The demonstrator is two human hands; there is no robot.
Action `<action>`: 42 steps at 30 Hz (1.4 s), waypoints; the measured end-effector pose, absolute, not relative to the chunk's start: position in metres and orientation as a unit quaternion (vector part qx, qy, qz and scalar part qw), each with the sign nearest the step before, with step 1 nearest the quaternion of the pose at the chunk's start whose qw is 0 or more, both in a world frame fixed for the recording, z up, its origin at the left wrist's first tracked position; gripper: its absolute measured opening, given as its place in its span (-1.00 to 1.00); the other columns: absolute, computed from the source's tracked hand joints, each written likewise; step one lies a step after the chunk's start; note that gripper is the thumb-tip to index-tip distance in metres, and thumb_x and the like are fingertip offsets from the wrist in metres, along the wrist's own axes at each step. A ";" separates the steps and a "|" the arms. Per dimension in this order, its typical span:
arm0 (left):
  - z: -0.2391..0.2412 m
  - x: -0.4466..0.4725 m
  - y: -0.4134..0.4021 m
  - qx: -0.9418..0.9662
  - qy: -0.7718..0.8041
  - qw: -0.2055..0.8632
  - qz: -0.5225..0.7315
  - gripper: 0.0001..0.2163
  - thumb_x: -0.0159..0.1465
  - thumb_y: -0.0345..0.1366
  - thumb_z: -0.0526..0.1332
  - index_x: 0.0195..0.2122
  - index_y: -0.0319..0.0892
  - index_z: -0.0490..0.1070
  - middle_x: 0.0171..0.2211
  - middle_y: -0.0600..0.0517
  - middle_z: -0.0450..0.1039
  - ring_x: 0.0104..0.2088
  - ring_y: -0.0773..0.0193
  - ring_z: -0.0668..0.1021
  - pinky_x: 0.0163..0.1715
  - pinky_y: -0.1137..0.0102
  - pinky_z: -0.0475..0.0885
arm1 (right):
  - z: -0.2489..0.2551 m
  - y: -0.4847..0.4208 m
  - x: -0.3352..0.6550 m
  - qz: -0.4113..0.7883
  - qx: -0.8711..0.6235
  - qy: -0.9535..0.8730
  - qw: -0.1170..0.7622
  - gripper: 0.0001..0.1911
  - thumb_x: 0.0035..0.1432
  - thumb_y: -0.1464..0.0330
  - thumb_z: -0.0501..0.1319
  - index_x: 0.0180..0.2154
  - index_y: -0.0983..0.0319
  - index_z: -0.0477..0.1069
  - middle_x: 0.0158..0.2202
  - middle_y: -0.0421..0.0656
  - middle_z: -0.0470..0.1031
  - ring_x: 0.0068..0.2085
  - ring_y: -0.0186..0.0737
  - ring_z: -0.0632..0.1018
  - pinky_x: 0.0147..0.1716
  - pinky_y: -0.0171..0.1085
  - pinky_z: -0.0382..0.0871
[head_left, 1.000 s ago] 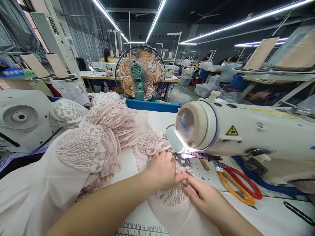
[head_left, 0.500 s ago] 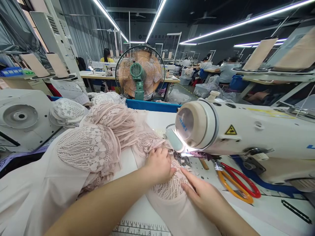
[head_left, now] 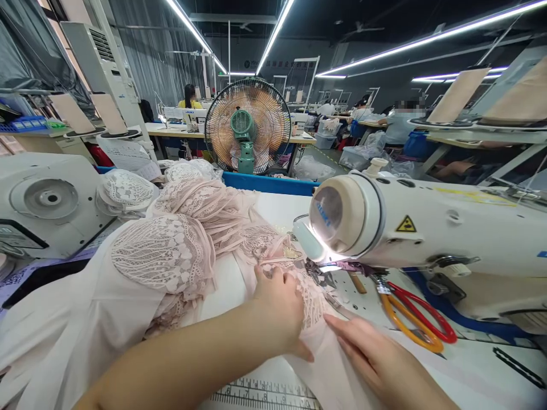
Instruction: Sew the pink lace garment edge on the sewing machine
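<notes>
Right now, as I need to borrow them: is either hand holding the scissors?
No, the scissors lie on the table beside the sewing machine, while left hand and right hand rest on pink fabric.

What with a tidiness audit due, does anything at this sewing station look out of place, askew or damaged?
Nothing looks damaged or spilled. The pink lace piece lies flat under the left hand and right hand. Only the scissors stand out: they lie loose on the bed under the sewing machine arm, near the needle.
</notes>
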State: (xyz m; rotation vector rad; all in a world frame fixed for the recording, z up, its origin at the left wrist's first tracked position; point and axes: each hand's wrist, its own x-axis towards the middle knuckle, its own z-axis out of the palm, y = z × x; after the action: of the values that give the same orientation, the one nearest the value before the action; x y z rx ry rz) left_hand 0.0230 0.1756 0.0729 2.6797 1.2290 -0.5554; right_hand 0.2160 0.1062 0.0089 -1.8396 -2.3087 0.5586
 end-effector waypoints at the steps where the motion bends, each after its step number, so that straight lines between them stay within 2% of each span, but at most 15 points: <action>1: 0.072 0.023 0.175 0.886 0.410 0.074 -0.202 -0.13 -0.09 0.24 0.18 0.17 -0.20 0.15 0.17 -0.31 0.07 0.15 -0.28 0.04 -0.02 -0.33 -0.05 | 0.010 0.107 0.214 0.181 -0.613 -0.767 0.064 -0.53 0.22 0.28 -0.17 0.08 0.12 0.29 -0.36 -0.12 0.41 -0.32 -0.19 0.51 -0.36 -0.22 0.44; 3: 0.070 0.022 0.176 0.880 0.418 0.083 -0.212 -0.09 -0.09 0.18 0.23 0.23 -0.18 0.03 0.23 -0.29 -0.05 0.20 -0.28 -0.06 -0.02 -0.34 -0.04 | 0.011 0.110 0.211 0.168 -0.617 -0.767 0.056 -0.50 0.21 0.29 -0.18 0.08 0.17 0.31 -0.40 -0.11 0.40 -0.35 -0.18 0.51 -0.40 -0.22 0.44; 5: 0.068 0.021 0.180 0.876 0.429 0.095 -0.197 -0.11 -0.08 0.15 0.25 0.22 -0.17 0.03 0.25 -0.27 -0.07 0.21 -0.26 -0.06 -0.02 -0.33 -0.02 | 0.012 0.114 0.207 0.153 -0.622 -0.766 0.052 -0.48 0.19 0.29 -0.19 0.09 0.20 0.31 -0.41 -0.09 0.42 -0.36 -0.15 0.52 -0.42 -0.20 0.43; 8: 0.069 0.018 0.187 0.872 0.447 0.101 -0.173 -0.16 -0.05 0.14 0.25 0.20 -0.16 0.07 0.26 -0.24 -0.10 0.21 -0.24 -0.03 -0.02 -0.31 0.04 | 0.012 0.123 0.204 0.135 -0.629 -0.764 0.046 -0.47 0.18 0.32 -0.20 0.11 0.21 0.28 -0.32 -0.05 0.50 -0.29 -0.10 0.54 -0.38 -0.16 0.43; 12: 0.074 0.013 0.195 0.856 0.483 0.090 -0.163 -0.14 -0.06 0.11 0.26 0.23 -0.10 0.00 0.30 -0.17 -0.26 0.22 -0.29 -0.04 -0.06 -0.28 0.14 | 0.012 0.135 0.201 0.111 -0.635 -0.764 0.025 -0.48 0.18 0.35 -0.18 0.12 0.16 0.26 -0.23 -0.07 0.57 -0.28 -0.07 0.56 -0.40 -0.17 0.41; 15: 0.077 0.010 0.203 0.832 0.529 0.082 -0.147 -0.12 -0.08 0.05 0.30 0.24 -0.05 -0.04 0.31 -0.17 -0.29 0.16 -0.34 0.12 -0.14 -0.13 0.31 | 0.013 0.142 0.197 0.080 -0.634 -0.769 0.004 -0.49 0.18 0.35 -0.17 0.13 0.12 0.24 -0.31 -0.11 0.59 -0.36 -0.09 0.56 -0.51 -0.23 0.35; 18: 0.077 0.006 0.212 0.816 0.552 0.092 -0.145 -0.13 -0.04 -0.01 0.30 0.25 -0.06 -0.08 0.30 -0.22 -0.31 0.00 -0.19 0.39 -0.23 0.12 0.42 | 0.015 0.145 0.190 0.041 -0.645 -0.762 -0.023 -0.48 0.16 0.39 -0.16 0.13 0.14 0.24 -0.44 -0.12 0.58 -0.45 -0.09 0.55 -0.61 -0.27 0.23; 21: 0.075 0.001 0.222 0.829 0.538 0.090 -0.128 -0.16 0.00 -0.02 0.28 0.26 -0.07 -0.10 0.29 -0.26 -0.26 -0.10 -0.05 0.48 -0.24 0.22 0.42 | 0.015 0.144 0.185 0.030 -0.655 -0.754 -0.029 -0.48 0.16 0.41 -0.14 0.13 0.16 0.25 -0.44 -0.10 0.58 -0.45 -0.06 0.55 -0.64 -0.25 0.18; 26: 0.068 -0.004 0.233 0.846 0.518 0.078 -0.097 -0.15 -0.02 0.02 0.27 0.25 -0.07 -0.07 0.28 -0.26 -0.17 -0.04 -0.07 0.45 -0.18 0.24 0.39 | 0.012 0.138 0.185 0.070 -0.662 -0.745 -0.046 -0.48 0.20 0.40 -0.19 0.16 0.19 0.18 -0.25 -0.07 0.56 -0.32 -0.04 0.56 -0.52 -0.18 0.31; 33: 0.071 -0.005 0.236 0.845 0.520 0.085 -0.090 -0.18 0.00 0.03 0.24 0.24 -0.03 -0.08 0.28 -0.23 -0.16 -0.01 -0.10 0.43 -0.18 0.21 0.39 | 0.010 0.131 0.188 0.081 -0.652 -0.753 -0.027 -0.47 0.21 0.39 -0.23 0.16 0.21 0.19 -0.35 -0.10 0.51 -0.34 -0.07 0.53 -0.48 -0.16 0.34; 37: 0.071 -0.007 0.241 0.841 0.528 0.089 -0.077 -0.22 0.01 0.02 0.22 0.23 -0.06 -0.04 0.28 -0.21 -0.17 0.04 -0.10 0.38 -0.12 0.19 0.37 | 0.009 0.131 0.188 0.082 -0.651 -0.755 -0.015 -0.47 0.22 0.37 -0.25 0.14 0.24 0.23 -0.35 -0.08 0.51 -0.34 -0.06 0.54 -0.45 -0.13 0.37; 42: 0.067 -0.012 0.251 0.839 0.536 0.088 -0.046 -0.23 0.06 -0.02 0.19 0.25 -0.09 -0.10 0.29 -0.22 -0.22 0.07 -0.08 0.35 -0.12 0.21 0.36 | 0.007 0.132 0.187 0.076 -0.649 -0.757 0.008 -0.46 0.22 0.37 -0.25 0.13 0.24 0.24 -0.35 -0.08 0.51 -0.35 -0.05 0.54 -0.45 -0.12 0.39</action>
State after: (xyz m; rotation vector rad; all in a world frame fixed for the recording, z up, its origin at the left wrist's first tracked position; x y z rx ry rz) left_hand -0.0118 0.2509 0.0673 2.4968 1.5954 -0.1361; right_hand 0.1874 0.1322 0.0066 -2.0300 -2.3658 0.2368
